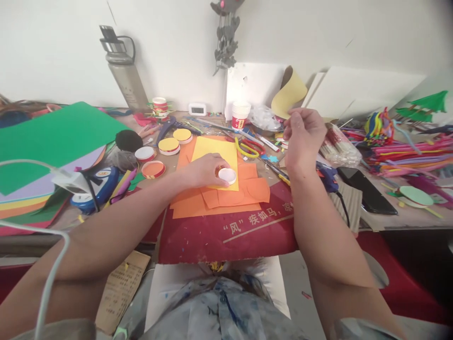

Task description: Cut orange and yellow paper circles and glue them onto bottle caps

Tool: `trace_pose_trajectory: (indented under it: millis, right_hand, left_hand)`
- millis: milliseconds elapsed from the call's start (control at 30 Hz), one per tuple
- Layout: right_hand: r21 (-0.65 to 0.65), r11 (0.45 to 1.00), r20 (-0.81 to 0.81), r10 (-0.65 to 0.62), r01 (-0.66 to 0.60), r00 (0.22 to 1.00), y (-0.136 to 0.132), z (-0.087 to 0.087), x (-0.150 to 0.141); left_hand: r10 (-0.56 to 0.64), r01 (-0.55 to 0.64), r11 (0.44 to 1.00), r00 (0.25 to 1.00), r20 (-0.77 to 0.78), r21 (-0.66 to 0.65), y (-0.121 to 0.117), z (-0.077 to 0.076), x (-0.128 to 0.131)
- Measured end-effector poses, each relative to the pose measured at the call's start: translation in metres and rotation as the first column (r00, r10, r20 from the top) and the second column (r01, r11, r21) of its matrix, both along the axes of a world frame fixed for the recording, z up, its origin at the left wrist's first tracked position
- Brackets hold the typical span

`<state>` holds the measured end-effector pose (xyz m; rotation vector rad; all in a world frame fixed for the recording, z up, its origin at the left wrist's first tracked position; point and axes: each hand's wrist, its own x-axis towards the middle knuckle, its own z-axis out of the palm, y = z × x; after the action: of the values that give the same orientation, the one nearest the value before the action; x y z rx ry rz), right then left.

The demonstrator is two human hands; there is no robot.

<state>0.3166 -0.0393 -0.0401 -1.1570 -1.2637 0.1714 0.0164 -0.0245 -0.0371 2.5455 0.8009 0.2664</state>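
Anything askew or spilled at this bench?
No liquid spill that I can see. The red board looks askew: its front part juts out past the edge of the table. Loose scraps also litter the area near the yellow-handled scissors.

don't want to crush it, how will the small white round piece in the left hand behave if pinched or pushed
The small white round piece is shallow and looks like paper, so probably light. Its side might dent if the left hand pinches harder. Its round rim suggests it could roll if set on edge.
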Motion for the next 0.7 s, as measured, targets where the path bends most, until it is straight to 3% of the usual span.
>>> trace_pose_trajectory:
  millis: [100,200,433,533,700]
  right_hand:
    - [0.021,0.994,0.012,-0.111,0.111,0.994,0.008,-0.007,-0.007]
    - [0.02,0.991,0.049,-0.136,0.135,0.989,0.011,-0.01,-0.012]
    - [0.027,0.99,-0.069,-0.133,0.135,0.989,0.01,-0.005,-0.007]
    - [-0.008,0.994,-0.044,-0.106,0.105,0.993,0.007,0.005,-0.001]
    - [-0.009,0.995,0.087,-0.095,0.096,0.992,-0.002,0.036,0.017]
  left_hand:
    - [0.014,-0.014,1.0,0.999,-0.036,-0.005,-0.002,0.004,0.0]
    - [0.014,-0.013,1.0,0.997,-0.073,0.004,-0.003,0.006,0.0]
    - [0.013,-0.011,1.0,0.996,-0.089,0.025,0.0,0.004,0.001]
    - [0.01,-0.006,0.999,0.995,-0.096,0.041,0.0,0.003,0.002]
    - [0.002,0.003,0.998,0.997,-0.077,0.058,0.002,0.0,0.002]
